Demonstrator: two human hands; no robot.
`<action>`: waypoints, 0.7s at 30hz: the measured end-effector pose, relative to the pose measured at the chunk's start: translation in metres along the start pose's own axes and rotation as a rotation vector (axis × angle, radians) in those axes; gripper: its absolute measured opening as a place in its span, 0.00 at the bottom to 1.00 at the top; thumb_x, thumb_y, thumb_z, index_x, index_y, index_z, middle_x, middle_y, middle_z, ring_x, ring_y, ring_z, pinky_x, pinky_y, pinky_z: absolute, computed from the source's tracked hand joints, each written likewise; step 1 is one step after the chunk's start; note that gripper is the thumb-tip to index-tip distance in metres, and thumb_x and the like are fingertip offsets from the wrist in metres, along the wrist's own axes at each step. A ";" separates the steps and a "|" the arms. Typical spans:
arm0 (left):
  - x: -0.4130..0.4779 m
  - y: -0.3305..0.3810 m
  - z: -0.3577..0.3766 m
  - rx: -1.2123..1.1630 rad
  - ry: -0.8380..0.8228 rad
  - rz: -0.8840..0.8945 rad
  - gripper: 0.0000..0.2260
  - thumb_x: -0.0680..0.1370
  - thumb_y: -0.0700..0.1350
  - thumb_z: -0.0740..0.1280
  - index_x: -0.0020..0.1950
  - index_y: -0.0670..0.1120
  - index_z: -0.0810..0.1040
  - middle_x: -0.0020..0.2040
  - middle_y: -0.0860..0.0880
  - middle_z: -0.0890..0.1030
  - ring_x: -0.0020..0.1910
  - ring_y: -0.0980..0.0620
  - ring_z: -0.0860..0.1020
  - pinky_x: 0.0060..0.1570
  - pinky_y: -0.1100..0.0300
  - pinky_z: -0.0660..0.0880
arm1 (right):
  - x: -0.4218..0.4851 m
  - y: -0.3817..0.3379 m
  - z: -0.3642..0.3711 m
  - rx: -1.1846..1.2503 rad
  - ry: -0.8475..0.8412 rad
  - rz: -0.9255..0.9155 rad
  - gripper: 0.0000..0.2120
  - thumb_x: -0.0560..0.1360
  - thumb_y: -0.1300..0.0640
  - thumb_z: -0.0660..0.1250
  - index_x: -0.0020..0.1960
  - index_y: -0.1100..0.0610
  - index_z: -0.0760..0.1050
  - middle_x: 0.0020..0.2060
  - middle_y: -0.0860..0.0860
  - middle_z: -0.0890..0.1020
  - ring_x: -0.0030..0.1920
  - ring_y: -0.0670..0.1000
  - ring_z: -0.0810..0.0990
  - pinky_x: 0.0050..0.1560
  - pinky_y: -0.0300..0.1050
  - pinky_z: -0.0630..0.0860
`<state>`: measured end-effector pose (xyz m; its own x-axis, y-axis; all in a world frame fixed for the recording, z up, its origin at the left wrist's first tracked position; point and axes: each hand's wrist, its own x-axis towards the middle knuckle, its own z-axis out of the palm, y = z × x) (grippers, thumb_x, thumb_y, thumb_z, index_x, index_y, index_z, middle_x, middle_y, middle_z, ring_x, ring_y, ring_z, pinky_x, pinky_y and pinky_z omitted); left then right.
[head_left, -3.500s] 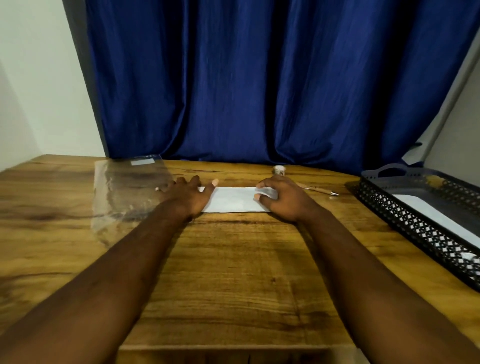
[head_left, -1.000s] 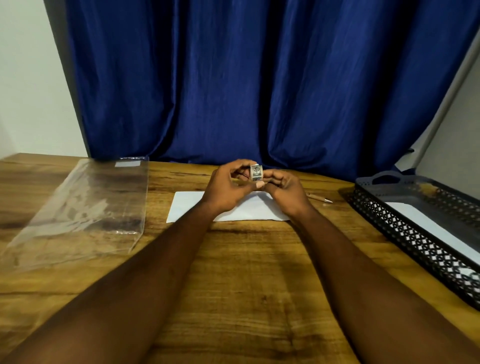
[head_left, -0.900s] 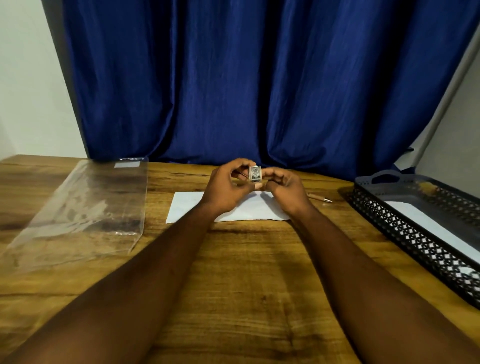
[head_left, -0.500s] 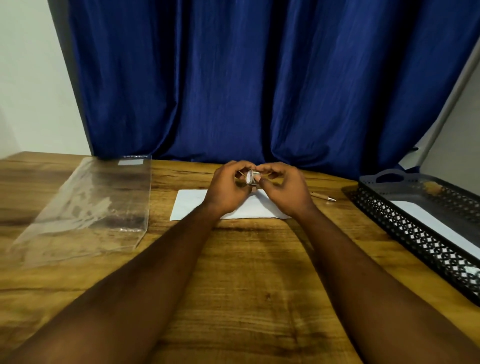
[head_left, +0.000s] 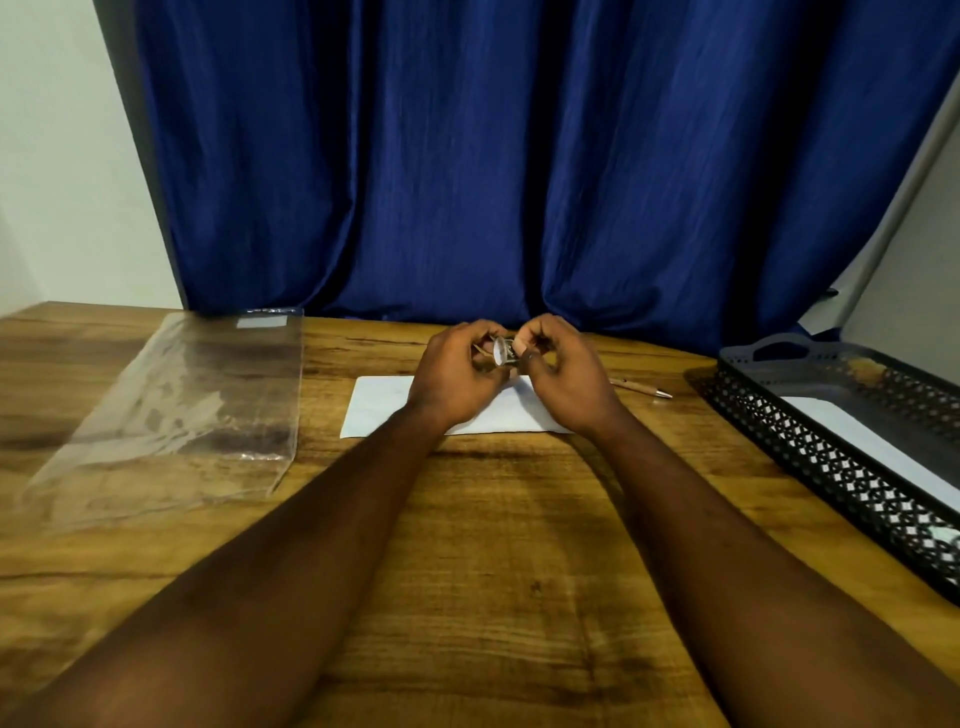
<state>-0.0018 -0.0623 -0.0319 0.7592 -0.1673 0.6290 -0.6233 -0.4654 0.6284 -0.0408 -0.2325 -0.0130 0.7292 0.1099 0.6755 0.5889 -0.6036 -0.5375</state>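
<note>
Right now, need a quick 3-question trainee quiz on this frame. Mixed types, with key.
1. True or false: only one hand holds the bottle.
2. What lies between the paper and the tray? A) pen B) scissors C) cup
3. Fill in: the clear sleeve lies to the paper's ____ (person's own side).

Key
1. False: left hand and right hand both grip it, above the paper.
2. A
3. left
</note>
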 end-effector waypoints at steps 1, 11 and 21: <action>0.000 0.000 0.000 0.000 -0.001 -0.004 0.18 0.70 0.49 0.81 0.57 0.56 0.82 0.49 0.58 0.84 0.47 0.59 0.82 0.50 0.52 0.83 | 0.000 0.000 0.000 0.006 -0.001 0.008 0.04 0.81 0.63 0.66 0.49 0.55 0.77 0.47 0.52 0.81 0.49 0.53 0.80 0.53 0.56 0.80; 0.000 0.002 0.003 0.047 0.012 -0.109 0.17 0.72 0.57 0.79 0.56 0.51 0.84 0.40 0.56 0.82 0.40 0.55 0.80 0.44 0.51 0.82 | 0.000 -0.005 -0.002 0.322 0.063 0.286 0.05 0.84 0.68 0.61 0.53 0.64 0.76 0.44 0.52 0.80 0.41 0.46 0.86 0.51 0.47 0.85; -0.004 0.002 0.000 -0.024 -0.045 -0.175 0.14 0.71 0.58 0.80 0.45 0.50 0.82 0.36 0.51 0.82 0.34 0.55 0.77 0.39 0.47 0.80 | 0.007 -0.007 -0.012 0.564 0.201 0.504 0.10 0.84 0.66 0.62 0.48 0.55 0.76 0.39 0.50 0.80 0.32 0.47 0.77 0.33 0.37 0.75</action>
<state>-0.0058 -0.0624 -0.0335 0.8637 -0.1247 0.4883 -0.4848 -0.4702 0.7375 -0.0442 -0.2375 0.0015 0.9104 -0.2480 0.3313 0.3309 -0.0444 -0.9426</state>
